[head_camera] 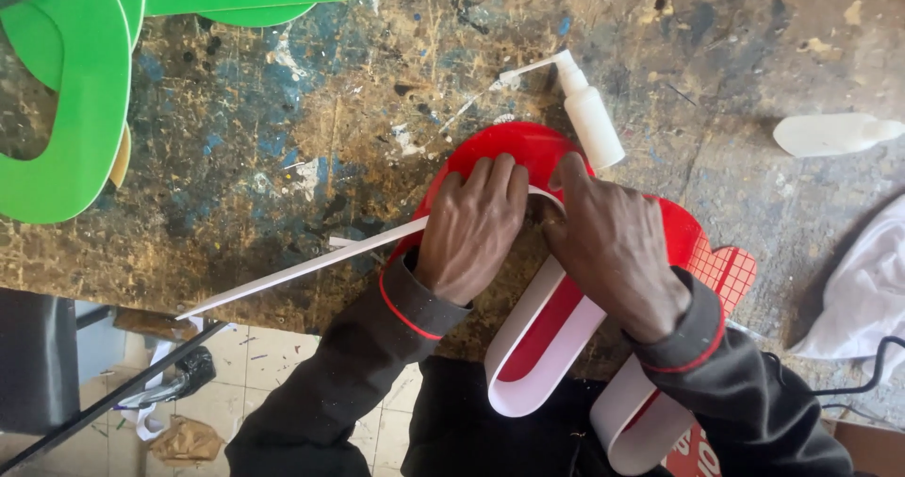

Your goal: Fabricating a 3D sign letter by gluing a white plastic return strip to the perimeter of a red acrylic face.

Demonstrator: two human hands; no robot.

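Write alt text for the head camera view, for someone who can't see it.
Seen from above, a person's left hand and right hand press a white strip along the edge of a red letter-shaped panel on a paint-scarred workbench. A white squeeze bottle lies beside it, with green cut-out panels at the upper left.

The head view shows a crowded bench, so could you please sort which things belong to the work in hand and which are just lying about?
In hand:
- left hand and right hand, pressing the white strip
- red letter shape, which the strip edges
- white glue bottle, right beside the work

Lying about:
- green cut-out shapes
- second white bottle
- white cloth
- scarred workbench
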